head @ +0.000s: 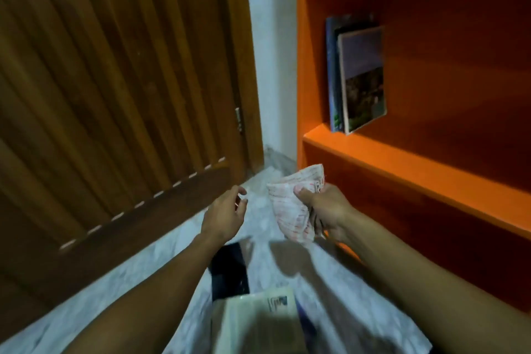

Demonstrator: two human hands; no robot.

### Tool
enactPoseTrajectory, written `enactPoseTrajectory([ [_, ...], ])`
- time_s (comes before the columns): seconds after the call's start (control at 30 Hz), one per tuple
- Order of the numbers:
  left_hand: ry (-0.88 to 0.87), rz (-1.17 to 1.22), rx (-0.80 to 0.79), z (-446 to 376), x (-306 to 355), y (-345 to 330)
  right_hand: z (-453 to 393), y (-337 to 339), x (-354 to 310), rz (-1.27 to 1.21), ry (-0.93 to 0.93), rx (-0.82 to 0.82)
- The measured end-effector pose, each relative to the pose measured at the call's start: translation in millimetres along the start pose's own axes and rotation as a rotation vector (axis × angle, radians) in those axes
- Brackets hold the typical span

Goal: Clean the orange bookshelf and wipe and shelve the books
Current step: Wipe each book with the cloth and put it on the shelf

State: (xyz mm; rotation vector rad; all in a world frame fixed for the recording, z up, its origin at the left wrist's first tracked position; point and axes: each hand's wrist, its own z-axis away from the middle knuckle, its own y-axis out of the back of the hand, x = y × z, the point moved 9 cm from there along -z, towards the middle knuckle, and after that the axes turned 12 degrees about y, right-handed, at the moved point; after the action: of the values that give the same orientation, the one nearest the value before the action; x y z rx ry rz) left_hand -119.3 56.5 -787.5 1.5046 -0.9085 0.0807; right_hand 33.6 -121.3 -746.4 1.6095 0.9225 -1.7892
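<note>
A: What's hard to read here?

B: The lower middle, below the orange bookshelf (402, 158). A pale book (258, 316) lies there, blurred and cut off by the bottom edge; there is print on its top right corner that I can't make out. Just beyond it sits a dark flat thing (230, 267), partly behind the left forearm. It may be another book, but I cannot tell.

A: And on the shelf itself?

B: Books (356, 77) stand upright at the left end of the middle shelf, against the side wall. The front one shows a landscape cover and tilts a little; the ones behind are mostly hidden, so I can't count them. The bookshelf runs off the right and top edges.

A: The hands?

B: The right hand (324, 210) grips a crumpled pale cloth with red marks (290, 204), thumb on top, just in front of the shelf's lower left corner. The left hand (224, 213) hovers left of the cloth, fingers loosely spread, holding nothing and not touching it.

A: The room?

B: A pale marbled floor (161, 256) lies beneath the hands. Left of the bookshelf is a strip of white wall (273, 66), then a brown slatted wooden door (115, 80) with a small metal hinge (238, 119) on its edge.
</note>
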Motion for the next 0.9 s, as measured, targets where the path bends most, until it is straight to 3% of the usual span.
enactPoseTrajectory([
  [0.23, 0.271, -0.178, -0.452, 81, -149, -95, -2, -14, 111, 0.411, -0.164, -0.081],
  [0.47, 0.271, -0.366, -0.77, 135, -193, -177, -23, -29, 137, 0.426, -0.174, -0.164],
  [0.73, 0.205, -0.639, -0.779, 127, -196, -206, -43, -12, 142, 0.373, -0.086, -0.146],
  [0.9, 0.239, -0.616, -0.751, 136, -193, -204, -43, -8, 136, 0.383, -0.053, -0.129],
])
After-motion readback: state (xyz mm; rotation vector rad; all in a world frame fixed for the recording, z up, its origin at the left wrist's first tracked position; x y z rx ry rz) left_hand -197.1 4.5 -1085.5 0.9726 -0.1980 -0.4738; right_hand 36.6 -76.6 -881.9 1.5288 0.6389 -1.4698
